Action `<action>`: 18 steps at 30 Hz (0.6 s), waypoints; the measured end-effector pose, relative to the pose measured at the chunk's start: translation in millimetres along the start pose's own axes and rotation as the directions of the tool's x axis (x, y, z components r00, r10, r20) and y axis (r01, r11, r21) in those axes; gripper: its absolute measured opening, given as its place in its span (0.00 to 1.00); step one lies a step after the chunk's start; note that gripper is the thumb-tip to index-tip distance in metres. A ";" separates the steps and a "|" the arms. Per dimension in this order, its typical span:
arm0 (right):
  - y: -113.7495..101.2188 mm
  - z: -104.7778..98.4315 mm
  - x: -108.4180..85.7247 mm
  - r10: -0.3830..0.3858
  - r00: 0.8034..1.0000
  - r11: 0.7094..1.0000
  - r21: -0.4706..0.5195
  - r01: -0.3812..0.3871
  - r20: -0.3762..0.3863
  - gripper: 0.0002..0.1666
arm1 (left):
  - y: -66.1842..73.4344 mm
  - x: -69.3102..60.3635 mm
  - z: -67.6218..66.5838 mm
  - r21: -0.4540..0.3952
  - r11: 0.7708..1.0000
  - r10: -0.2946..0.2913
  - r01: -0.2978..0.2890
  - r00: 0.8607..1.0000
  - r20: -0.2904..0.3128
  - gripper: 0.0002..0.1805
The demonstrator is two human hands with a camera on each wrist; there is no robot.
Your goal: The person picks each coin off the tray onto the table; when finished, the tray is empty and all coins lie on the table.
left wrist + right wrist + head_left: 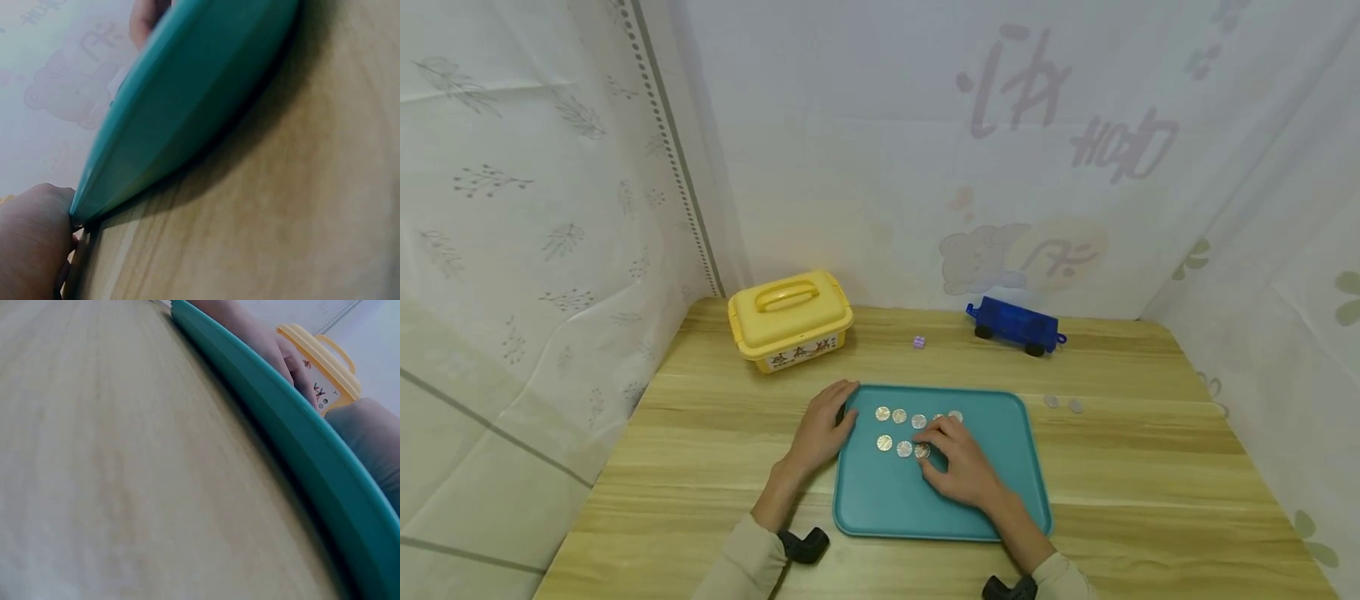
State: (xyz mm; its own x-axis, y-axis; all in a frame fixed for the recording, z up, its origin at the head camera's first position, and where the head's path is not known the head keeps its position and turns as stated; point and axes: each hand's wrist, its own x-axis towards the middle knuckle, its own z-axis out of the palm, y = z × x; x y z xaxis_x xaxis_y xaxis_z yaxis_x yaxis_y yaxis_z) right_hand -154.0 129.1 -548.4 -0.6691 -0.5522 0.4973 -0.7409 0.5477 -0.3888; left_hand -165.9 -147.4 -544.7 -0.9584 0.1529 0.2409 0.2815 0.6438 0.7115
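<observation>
A teal tray [940, 508] lies on the wooden table. My left hand [822, 427] holds its upper left corner, thumb over the rim and fingers along the outside; the left wrist view shows that hand [37, 240] against the tray's edge [169, 94]. Two rows of shiny round coins lie on the tray, among them a coin [884, 442] at the lower row's left end. My right hand [958, 467] pinches the lower row's rightmost coin [922, 451] between thumb and fingertips. It partly covers the upper row's right part, where another coin [955, 415] shows.
Behind the tray stand a yellow lidded box [790, 317] with a handle, a small purple block [919, 342] and a blue toy wagon [1015, 323]. Two loose coins [1052, 401] lie on the table [1150, 467] right of the tray. A white printed curtain [850, 167] hangs behind.
</observation>
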 end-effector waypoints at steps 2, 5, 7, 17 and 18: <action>0.5 -1.0 0.6 0.010 1.000 1.000 -0.018 -0.010 -0.004 0.13 | -0.2 0.6 0.2 -0.001 1.000 -0.002 0.002 1.000 -0.002 0.26; 0.4 -2.1 1.8 0.035 0.999 0.999 -0.037 -0.034 0.006 0.11 | -0.2 1.3 0.4 0.002 1.000 -0.005 0.005 1.000 -0.004 0.26; 0.0 -2.6 1.9 0.064 0.998 0.998 -0.031 -0.063 0.022 0.11 | -0.2 1.6 0.6 0.003 1.000 -0.007 0.007 1.000 0.001 0.26; 0.1 -2.2 1.3 0.071 0.997 0.996 0.045 -0.073 0.033 0.13 | -0.7 1.1 1.2 0.003 1.000 -0.016 0.016 1.000 0.009 0.26; 0.7 -1.8 0.7 0.063 0.998 0.997 0.051 -0.065 0.029 0.13 | -0.6 1.0 1.3 0.003 1.000 -0.018 0.018 1.000 0.011 0.26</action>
State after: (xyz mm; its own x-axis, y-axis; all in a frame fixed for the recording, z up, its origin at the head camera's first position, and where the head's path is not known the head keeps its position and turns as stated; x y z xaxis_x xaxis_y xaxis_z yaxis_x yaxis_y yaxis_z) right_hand -154.8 130.2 -546.9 -0.7160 -0.5347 0.4488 -0.6981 0.5492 -0.4594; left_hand -167.1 -146.6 -545.8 -0.9638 0.1497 0.2205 0.2641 0.6487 0.7138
